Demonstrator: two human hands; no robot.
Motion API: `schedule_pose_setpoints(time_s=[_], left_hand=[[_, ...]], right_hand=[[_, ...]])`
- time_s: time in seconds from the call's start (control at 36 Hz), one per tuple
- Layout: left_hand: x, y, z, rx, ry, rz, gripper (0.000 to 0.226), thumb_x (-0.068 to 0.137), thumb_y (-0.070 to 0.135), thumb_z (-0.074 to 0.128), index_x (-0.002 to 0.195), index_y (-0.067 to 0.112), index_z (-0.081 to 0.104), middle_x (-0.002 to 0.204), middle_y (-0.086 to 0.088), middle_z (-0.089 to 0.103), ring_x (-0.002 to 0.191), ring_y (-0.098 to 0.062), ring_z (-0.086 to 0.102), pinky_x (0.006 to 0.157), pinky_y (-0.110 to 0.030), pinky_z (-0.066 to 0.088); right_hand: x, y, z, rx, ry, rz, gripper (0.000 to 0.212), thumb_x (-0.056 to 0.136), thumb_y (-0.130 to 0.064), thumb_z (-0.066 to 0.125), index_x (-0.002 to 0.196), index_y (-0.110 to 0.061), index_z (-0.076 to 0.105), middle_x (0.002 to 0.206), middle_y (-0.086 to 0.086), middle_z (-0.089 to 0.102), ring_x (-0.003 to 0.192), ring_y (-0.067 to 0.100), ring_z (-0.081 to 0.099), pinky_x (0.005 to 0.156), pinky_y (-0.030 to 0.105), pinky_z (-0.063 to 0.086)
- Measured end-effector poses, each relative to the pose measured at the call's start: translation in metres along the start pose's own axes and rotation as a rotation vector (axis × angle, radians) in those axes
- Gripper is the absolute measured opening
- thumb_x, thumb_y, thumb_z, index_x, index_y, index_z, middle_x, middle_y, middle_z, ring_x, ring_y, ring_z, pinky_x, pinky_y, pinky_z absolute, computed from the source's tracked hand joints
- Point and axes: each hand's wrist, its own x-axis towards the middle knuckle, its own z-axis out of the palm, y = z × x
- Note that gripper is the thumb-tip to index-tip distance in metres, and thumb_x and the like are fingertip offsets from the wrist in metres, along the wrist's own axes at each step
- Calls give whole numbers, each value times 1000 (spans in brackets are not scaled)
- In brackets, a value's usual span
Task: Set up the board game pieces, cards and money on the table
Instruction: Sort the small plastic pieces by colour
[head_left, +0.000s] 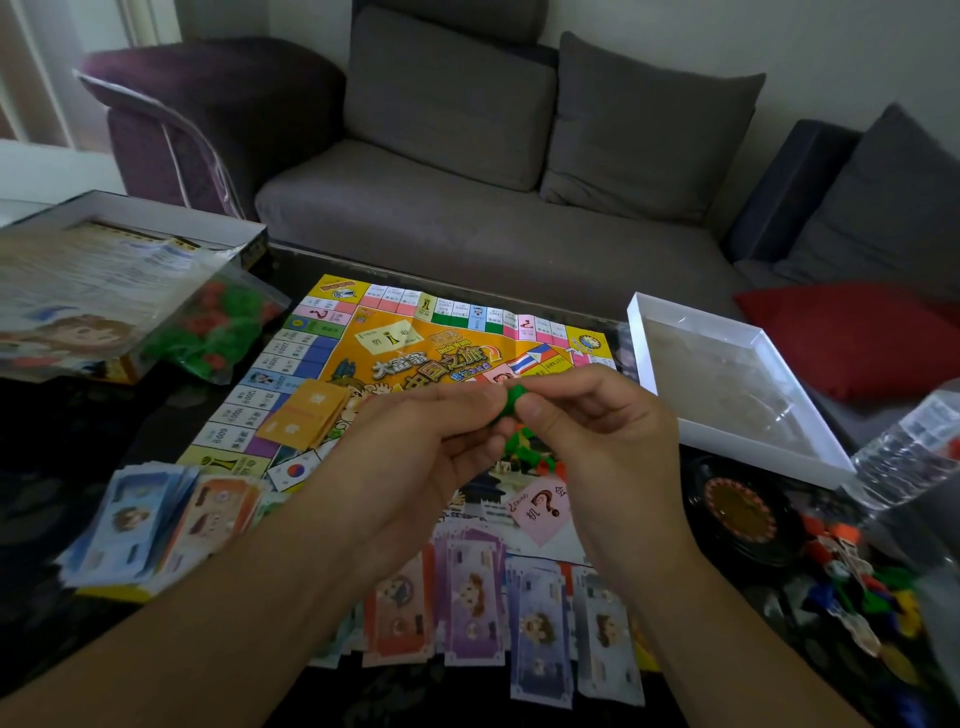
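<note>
Looking down from my head, I have both hands raised together over the middle of the game board (415, 343), which lies flat on the dark table (78, 415). My left hand (415, 441) and my right hand (597, 421) meet at a small green piece (513, 399); the fingertips of each hand are curled in and pinch it from either side, so it sits between my thumbs and forefingers, held above the board.

Just under my hands a few more green and red pieces (524, 441) lie loose on the board. A stack of orange cards (306, 415) rests on the board's left part, and a pink card with a question mark (540, 506) lies near my right wrist. Paper money is laid along the near edge: a blue and orange pile (156, 519) to the left, and orange, purple and pale blue notes (493, 613) in a row between my forearms.

At the far left an open box (156, 218) holds printed sheets, with a clear bag of green and red pieces (218, 327) beside it. To the right sit a white tray (727, 374), a small roulette wheel (737, 509) and a bag of mixed coloured pawns (857, 587). A grey sofa (493, 156) stands behind the table.
</note>
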Motion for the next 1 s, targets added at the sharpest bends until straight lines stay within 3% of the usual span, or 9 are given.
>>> schedule_pose_setpoints(time_s=[0.14, 0.33, 0.44, 0.53, 0.64, 0.69, 0.78, 0.86, 1.0], left_hand=[[1, 7, 1, 55, -47, 3, 27, 75, 12, 75, 98, -2, 77, 79, -10, 72, 69, -13, 69, 64, -19, 58], [5, 5, 2, 109, -18, -12, 25, 74, 10, 76, 95, -3, 77, 77, -12, 73, 66, -14, 70, 62, -20, 59], [8, 1, 2, 28, 5, -27, 20, 92, 0, 67, 109, -2, 77, 84, -12, 74, 71, -15, 71, 65, -21, 59], [16, 4, -1, 21, 55, -35, 22, 96, 1, 62, 112, 4, 77, 90, -13, 76, 72, -15, 73, 65, -24, 60], [23, 13, -10, -26, 200, -55, 20, 99, 2, 59, 111, 0, 75, 91, -15, 73, 72, -17, 70, 63, -25, 60], [22, 16, -16, -33, 241, -84, 21, 100, 1, 57, 113, -5, 72, 97, -17, 67, 78, -19, 65, 64, -25, 59], [21, 18, -21, -23, 276, -139, 23, 100, -1, 52, 115, -11, 66, 99, -21, 65, 80, -22, 63, 63, -27, 56], [21, 19, -21, 11, 272, -171, 23, 97, -2, 53, 114, -12, 64, 98, -21, 62, 78, -22, 61, 64, -28, 55], [21, 17, -16, 62, 227, -172, 30, 94, -1, 57, 122, -12, 61, 90, -18, 60, 67, -20, 57, 53, -24, 54]], right_hand=[[4, 1, -1, 63, -12, 32, 20, 75, -11, 77, 93, -4, 75, 96, 10, 80, 95, 25, 77, 85, 33, 62], [9, 12, -12, 58, -73, 102, 22, 77, -13, 77, 97, -4, 75, 101, 17, 78, 98, 30, 75, 86, 38, 61], [9, 12, -8, 65, -122, 156, 11, 90, -2, 72, 101, -3, 73, 105, 19, 76, 99, 32, 72, 88, 45, 62], [16, 4, -11, 38, -137, 245, 18, 102, -11, 62, 112, -10, 76, 110, 10, 77, 104, 30, 73, 87, 44, 61], [37, 8, -33, -284, 50, 321, 19, 105, -12, 59, 108, -23, 74, 100, -2, 77, 91, 19, 76, 72, 28, 63], [42, 22, -48, -564, 57, 308, 21, 102, -9, 62, 99, -26, 73, 96, -6, 75, 88, 14, 74, 73, 27, 61], [41, 45, -67, -910, -107, 302, 26, 97, -6, 66, 93, -30, 73, 96, -15, 71, 93, 4, 67, 72, 16, 50], [40, 57, -70, -1055, -274, 333, 29, 95, -4, 67, 101, -31, 74, 101, -15, 69, 98, 5, 66, 65, 6, 45], [42, 63, -57, -1161, -362, 300, 33, 94, -4, 67, 116, -27, 76, 116, -8, 68, 102, 9, 60, 73, 12, 49]])
